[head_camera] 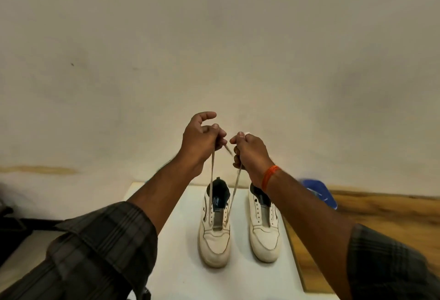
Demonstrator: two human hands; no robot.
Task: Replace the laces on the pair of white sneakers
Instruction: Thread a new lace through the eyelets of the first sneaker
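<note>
**Even out the lace ends before crossing**

White board on a wood-grain table, plain wall behind. Two white sneakers, toes near. Left sneaker has the lace through its nearest eyelets only; right sneaker is unlaced. Left hand and right hand each pinch one lace end, fingers curled round it, raised above the shoe. Judgement: match both ends' height, keep the lace flat and untwisted, then cross to the next eyelets with even tension.
</note>
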